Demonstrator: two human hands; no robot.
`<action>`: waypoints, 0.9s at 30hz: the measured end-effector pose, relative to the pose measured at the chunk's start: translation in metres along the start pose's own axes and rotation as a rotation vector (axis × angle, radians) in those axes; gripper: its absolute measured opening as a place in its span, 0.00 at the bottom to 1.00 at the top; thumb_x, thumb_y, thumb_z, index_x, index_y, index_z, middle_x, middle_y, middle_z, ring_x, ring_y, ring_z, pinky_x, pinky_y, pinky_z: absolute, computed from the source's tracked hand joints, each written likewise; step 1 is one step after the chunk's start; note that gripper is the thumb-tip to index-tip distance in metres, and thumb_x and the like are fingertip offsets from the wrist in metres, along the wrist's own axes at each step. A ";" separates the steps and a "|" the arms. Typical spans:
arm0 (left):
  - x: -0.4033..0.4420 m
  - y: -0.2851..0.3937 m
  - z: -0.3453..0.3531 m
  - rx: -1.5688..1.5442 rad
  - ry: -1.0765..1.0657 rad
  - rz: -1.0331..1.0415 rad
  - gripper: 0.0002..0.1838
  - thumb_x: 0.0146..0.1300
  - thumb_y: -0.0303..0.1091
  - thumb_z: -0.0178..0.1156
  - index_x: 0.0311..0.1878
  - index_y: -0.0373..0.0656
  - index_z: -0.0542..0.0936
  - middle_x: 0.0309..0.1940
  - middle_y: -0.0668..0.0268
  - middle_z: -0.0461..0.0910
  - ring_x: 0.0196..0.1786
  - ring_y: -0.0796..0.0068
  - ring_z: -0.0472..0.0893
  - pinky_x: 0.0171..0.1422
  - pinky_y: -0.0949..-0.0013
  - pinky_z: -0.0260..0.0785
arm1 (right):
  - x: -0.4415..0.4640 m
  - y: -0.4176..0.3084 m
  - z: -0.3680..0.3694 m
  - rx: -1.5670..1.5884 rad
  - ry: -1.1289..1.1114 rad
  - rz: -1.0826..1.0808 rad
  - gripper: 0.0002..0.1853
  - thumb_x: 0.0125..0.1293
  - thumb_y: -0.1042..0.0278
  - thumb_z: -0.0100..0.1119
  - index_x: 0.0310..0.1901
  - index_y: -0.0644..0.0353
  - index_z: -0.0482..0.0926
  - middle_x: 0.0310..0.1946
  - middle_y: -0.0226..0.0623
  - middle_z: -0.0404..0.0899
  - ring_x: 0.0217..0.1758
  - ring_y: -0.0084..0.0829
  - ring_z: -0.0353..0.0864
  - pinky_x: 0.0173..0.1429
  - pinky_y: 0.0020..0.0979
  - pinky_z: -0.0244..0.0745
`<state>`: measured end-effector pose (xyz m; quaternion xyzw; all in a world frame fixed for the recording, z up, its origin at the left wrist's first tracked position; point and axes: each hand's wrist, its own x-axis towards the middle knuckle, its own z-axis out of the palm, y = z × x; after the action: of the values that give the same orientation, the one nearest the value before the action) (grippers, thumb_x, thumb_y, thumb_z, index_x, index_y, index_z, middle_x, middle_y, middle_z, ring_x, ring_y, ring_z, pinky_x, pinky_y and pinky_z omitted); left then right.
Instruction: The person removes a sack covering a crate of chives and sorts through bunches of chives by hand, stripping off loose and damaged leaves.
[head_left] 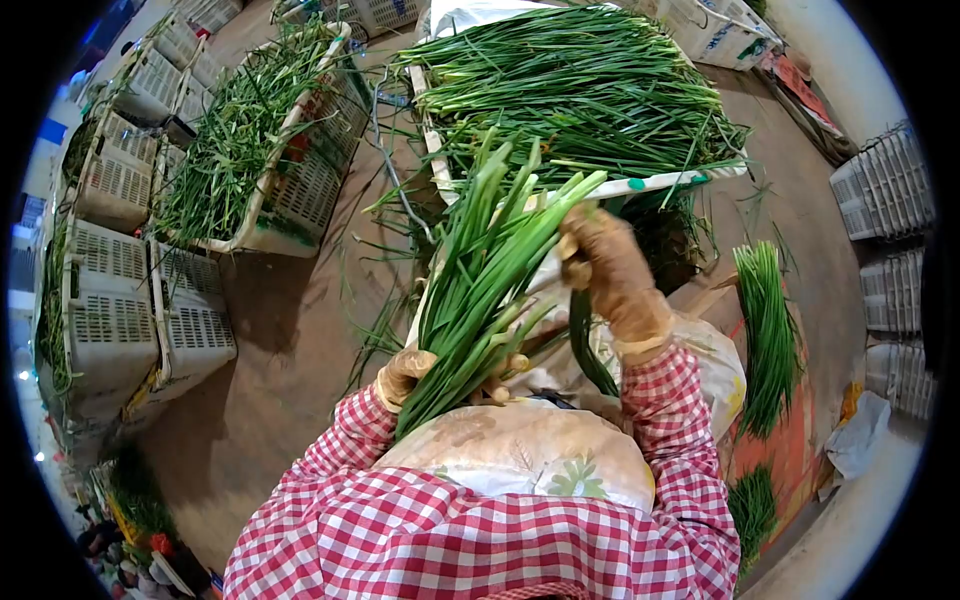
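Observation:
My left hand (408, 378), in a stained tan glove, wraps round the lower part of a bunch of green chives (480, 290). The bunch leans up and to the right above my lap, its pale cut ends at the top. To the right of those ends is my right hand (610, 265), also gloved and slightly blurred. Its fingers are curled, and a few dark chive leaves (592, 345) hang down from them. Beyond both hands, a white crate (690, 180) is heaped with more chives (570, 85) laid lengthwise.
At left stands a crate of loose green trimmings (250, 130), beside stacked white crates (110, 300). On the right, a neat chive bundle (768, 340) lies on a reddish board (725, 350), with another bundle (752, 510) nearer me. Crates (885, 185) and a plastic bag (858, 432) line the right edge.

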<state>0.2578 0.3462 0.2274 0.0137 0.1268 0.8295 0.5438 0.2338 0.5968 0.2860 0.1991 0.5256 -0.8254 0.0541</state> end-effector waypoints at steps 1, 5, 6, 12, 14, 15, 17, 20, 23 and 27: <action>0.003 0.002 0.007 -0.006 -0.038 -0.008 0.41 0.54 0.37 0.64 0.69 0.36 0.57 0.60 0.47 0.69 0.55 0.45 0.75 0.61 0.47 0.69 | -0.001 -0.009 -0.006 -0.008 0.108 -0.065 0.16 0.68 0.52 0.55 0.32 0.57 0.80 0.16 0.21 0.68 0.13 0.11 0.58 0.14 0.16 0.48; -0.002 0.000 -0.011 0.042 -0.050 0.055 0.41 0.56 0.39 0.62 0.70 0.39 0.56 0.62 0.43 0.65 0.47 0.41 0.79 0.55 0.47 0.72 | -0.003 -0.057 -0.091 0.169 0.264 -0.618 0.14 0.72 0.56 0.47 0.43 0.58 0.76 0.30 0.31 0.78 0.20 0.11 0.65 0.20 0.16 0.63; -0.001 0.001 -0.005 0.039 -0.048 0.084 0.39 0.57 0.37 0.61 0.70 0.38 0.56 0.60 0.43 0.68 0.46 0.43 0.80 0.54 0.49 0.74 | -0.013 -0.073 -0.111 -0.034 0.378 -0.776 0.13 0.72 0.58 0.47 0.44 0.59 0.76 0.31 0.32 0.77 0.24 0.14 0.68 0.24 0.16 0.66; 0.004 0.006 -0.005 0.107 0.096 0.117 0.35 0.58 0.33 0.58 0.68 0.35 0.58 0.56 0.46 0.72 0.44 0.49 0.82 0.54 0.55 0.75 | -0.042 -0.097 -0.147 -1.093 0.844 -1.377 0.09 0.71 0.67 0.49 0.45 0.61 0.76 0.39 0.37 0.77 0.36 0.22 0.76 0.35 0.24 0.76; 0.007 0.008 -0.003 0.136 0.130 0.140 0.35 0.58 0.34 0.58 0.67 0.34 0.59 0.58 0.46 0.71 0.45 0.50 0.82 0.56 0.57 0.74 | -0.038 -0.076 -0.125 -1.081 0.633 -1.282 0.09 0.70 0.69 0.50 0.46 0.60 0.77 0.41 0.37 0.78 0.36 0.22 0.77 0.35 0.24 0.77; 0.009 0.008 0.000 0.140 0.130 0.141 0.35 0.58 0.34 0.58 0.67 0.34 0.59 0.58 0.46 0.71 0.45 0.50 0.82 0.56 0.57 0.74 | -0.039 -0.064 -0.110 -0.883 0.484 -1.073 0.09 0.70 0.67 0.51 0.46 0.60 0.77 0.41 0.36 0.79 0.36 0.21 0.77 0.35 0.23 0.77; 0.012 0.010 0.010 0.076 0.182 0.160 0.35 0.57 0.25 0.57 0.69 0.39 0.58 0.59 0.50 0.70 0.53 0.54 0.79 0.55 0.52 0.76 | -0.049 -0.045 -0.035 -0.555 0.115 -0.237 0.13 0.67 0.59 0.57 0.45 0.59 0.79 0.34 0.33 0.82 0.34 0.19 0.79 0.37 0.20 0.76; 0.006 0.009 -0.011 0.152 0.237 0.153 0.33 0.56 0.22 0.58 0.67 0.40 0.61 0.58 0.52 0.72 0.55 0.59 0.78 0.57 0.59 0.74 | -0.035 -0.003 -0.007 -0.502 -0.139 -0.101 0.16 0.63 0.57 0.62 0.45 0.60 0.80 0.35 0.31 0.83 0.34 0.18 0.78 0.36 0.21 0.74; 0.001 0.007 -0.012 0.279 0.312 0.157 0.33 0.55 0.23 0.58 0.66 0.40 0.63 0.57 0.54 0.74 0.55 0.62 0.78 0.60 0.63 0.72 | -0.026 0.017 -0.001 -0.428 -0.191 -0.057 0.19 0.62 0.59 0.64 0.48 0.64 0.78 0.36 0.32 0.83 0.35 0.19 0.79 0.40 0.20 0.74; 0.004 0.004 -0.008 0.081 0.188 0.131 0.34 0.59 0.35 0.55 0.69 0.43 0.60 0.62 0.53 0.69 0.61 0.59 0.72 0.68 0.56 0.62 | -0.029 0.012 -0.001 -0.244 -0.223 0.027 0.18 0.62 0.60 0.64 0.46 0.68 0.80 0.24 0.25 0.76 0.23 0.13 0.67 0.29 0.16 0.62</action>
<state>0.2507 0.3470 0.2200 -0.0341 0.2095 0.8550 0.4732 0.2645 0.5894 0.2867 0.1051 0.6099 -0.7716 0.1468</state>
